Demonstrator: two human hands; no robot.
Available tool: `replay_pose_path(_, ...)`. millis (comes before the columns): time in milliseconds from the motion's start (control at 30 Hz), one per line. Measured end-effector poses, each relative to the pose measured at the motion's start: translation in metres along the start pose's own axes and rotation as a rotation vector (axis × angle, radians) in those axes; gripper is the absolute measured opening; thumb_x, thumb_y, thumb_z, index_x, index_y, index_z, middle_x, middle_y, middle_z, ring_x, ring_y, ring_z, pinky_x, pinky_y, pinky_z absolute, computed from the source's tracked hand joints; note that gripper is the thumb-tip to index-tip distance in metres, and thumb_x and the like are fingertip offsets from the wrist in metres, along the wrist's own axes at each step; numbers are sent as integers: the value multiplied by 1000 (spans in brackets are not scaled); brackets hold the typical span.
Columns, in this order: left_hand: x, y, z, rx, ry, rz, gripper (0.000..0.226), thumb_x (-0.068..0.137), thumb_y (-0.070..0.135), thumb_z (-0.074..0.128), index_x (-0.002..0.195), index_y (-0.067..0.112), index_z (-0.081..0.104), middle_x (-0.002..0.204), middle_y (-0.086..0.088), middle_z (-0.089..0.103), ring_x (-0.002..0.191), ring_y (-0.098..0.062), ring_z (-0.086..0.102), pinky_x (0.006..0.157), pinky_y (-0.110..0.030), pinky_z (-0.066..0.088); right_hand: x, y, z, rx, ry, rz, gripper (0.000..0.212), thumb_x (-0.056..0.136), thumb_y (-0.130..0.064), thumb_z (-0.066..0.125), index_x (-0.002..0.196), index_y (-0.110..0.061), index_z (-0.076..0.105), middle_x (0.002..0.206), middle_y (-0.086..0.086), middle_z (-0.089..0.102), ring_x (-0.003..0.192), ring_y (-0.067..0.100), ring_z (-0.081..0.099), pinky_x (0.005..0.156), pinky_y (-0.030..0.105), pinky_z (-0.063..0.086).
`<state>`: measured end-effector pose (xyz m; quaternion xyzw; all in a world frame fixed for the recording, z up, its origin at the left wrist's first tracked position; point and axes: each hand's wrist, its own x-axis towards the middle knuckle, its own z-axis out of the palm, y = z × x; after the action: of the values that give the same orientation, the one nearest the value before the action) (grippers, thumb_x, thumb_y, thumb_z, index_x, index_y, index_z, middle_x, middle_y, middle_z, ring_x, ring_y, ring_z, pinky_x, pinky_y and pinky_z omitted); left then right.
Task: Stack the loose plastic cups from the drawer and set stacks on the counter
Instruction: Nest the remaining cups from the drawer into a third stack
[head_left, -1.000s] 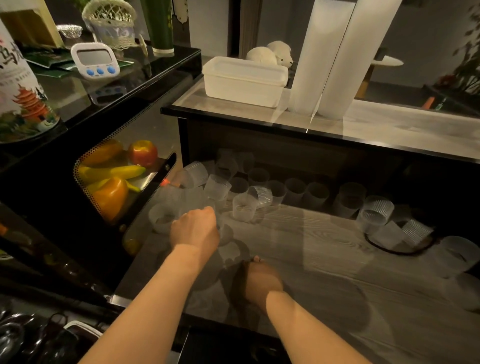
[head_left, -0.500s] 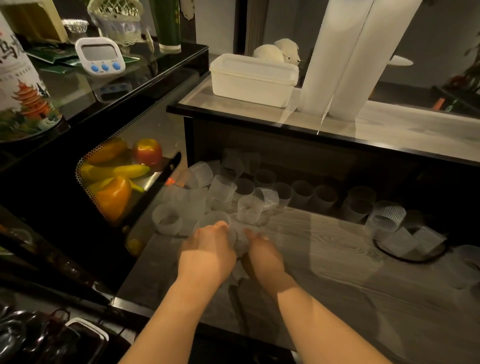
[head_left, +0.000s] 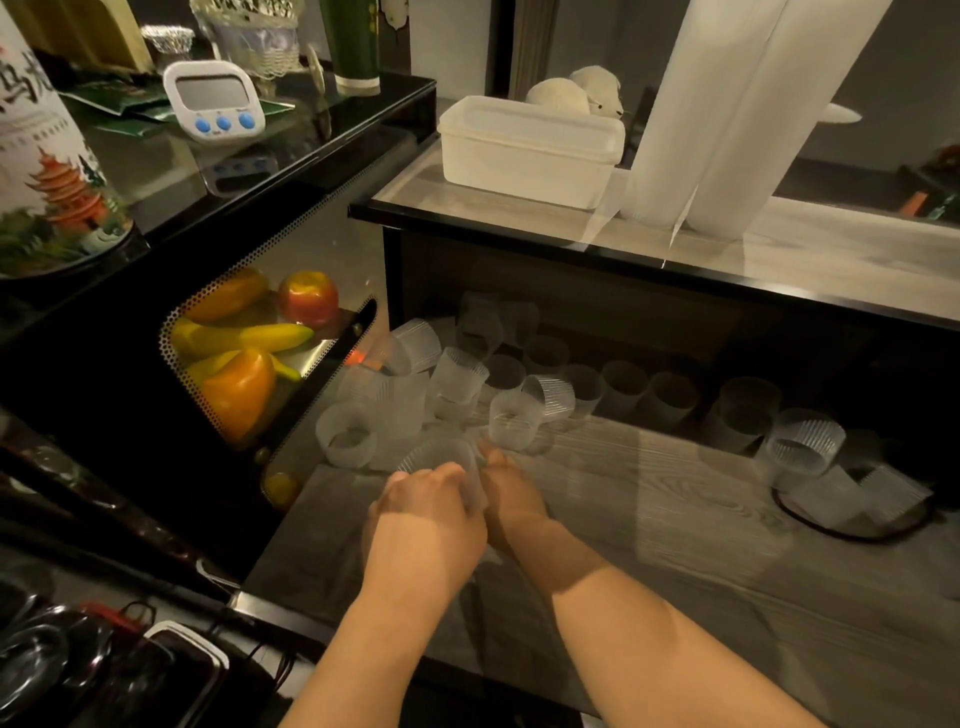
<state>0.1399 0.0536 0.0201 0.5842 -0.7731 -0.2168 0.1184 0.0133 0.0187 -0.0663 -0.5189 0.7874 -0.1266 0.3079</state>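
Observation:
Several clear ribbed plastic cups lie loose and tumbled on the wood-grain floor of the open drawer, most along its back and left. My left hand and my right hand meet at the drawer's front left, both gripping one clear cup between them. The cup is partly hidden by my fingers. More cups sit at the right, near a dark ring.
The glass-topped counter above the drawer carries a white lidded box and two tall white rolls. On the left, a mesh-fronted compartment holds fruit and peppers. A timer stands on the black shelf.
My right hand has come up from the drawer's front to meet my left hand. Both now close round one cup, a little nearer to me than half a second ago.

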Motion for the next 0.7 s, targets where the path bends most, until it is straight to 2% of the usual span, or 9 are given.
replay_pose_path(167,2,0,7,43,6,13,21,93,30,44,93,25,65,95,4,58,102,-17,46,88,-30,45,-4,7,-3,-9,1,-70,44,98,-30,48,141,-18,49,152,5,39,139,27,37,113,41,34)
replay_pose_path(233,1,2,8,52,23,19,23,94,32,44,92,26,66,97,4,55,105,-17,42,88,-30,45,-5,14,-2,24,55,-84,37,98,-25,48,134,-19,54,144,5,47,133,25,44,109,32,36)
replay_pose_path(333,-1,5,10,46,37,23,25,95,35,44,92,24,66,109,5,51,111,-15,35,95,-31,41,-11,29,-10,65,171,-120,25,94,-6,51,116,-10,63,124,10,53,113,25,52,88,22,38)
replay_pose_path(433,-3,9,13,32,50,52,24,94,36,45,94,26,68,124,7,42,120,-14,27,102,-32,36,-22,39,-27,264,294,-42,3,94,-17,58,94,-16,61,108,2,50,85,13,51,66,11,36)
replay_pose_path(467,-5,10,14,7,57,65,21,93,35,48,93,28,68,130,8,40,126,-14,24,104,-31,35,-25,41,-33,360,340,4,10,94,-23,61,88,-15,59,108,1,50,79,10,50,58,11,36)
replay_pose_path(533,-9,14,15,-51,58,85,14,91,33,52,88,32,65,144,8,33,138,-15,16,109,-33,33,-32,49,-44,523,414,32,23,90,-36,65,80,-16,58,104,1,53,77,12,53,59,19,38)
replay_pose_path(600,-13,18,14,-102,18,98,9,92,33,53,86,34,59,154,9,20,142,-18,21,109,-33,36,-42,53,-57,586,494,-11,31,87,-45,66,75,-18,56,89,5,58,75,17,54,63,28,40)
replay_pose_path(633,-15,21,14,-130,-7,99,7,93,33,53,87,33,57,157,10,13,138,-17,31,103,-28,38,-47,55,-64,615,532,-26,32,87,-46,66,75,-18,56,82,8,60,72,19,55,64,31,42)
replay_pose_path(700,-17,26,15,-206,-31,92,6,94,32,54,89,31,56,159,9,6,114,-8,49,87,-20,39,-57,56,-80,745,599,-26,33,85,-48,67,79,-17,59,82,13,65,73,25,60,68,38,48)
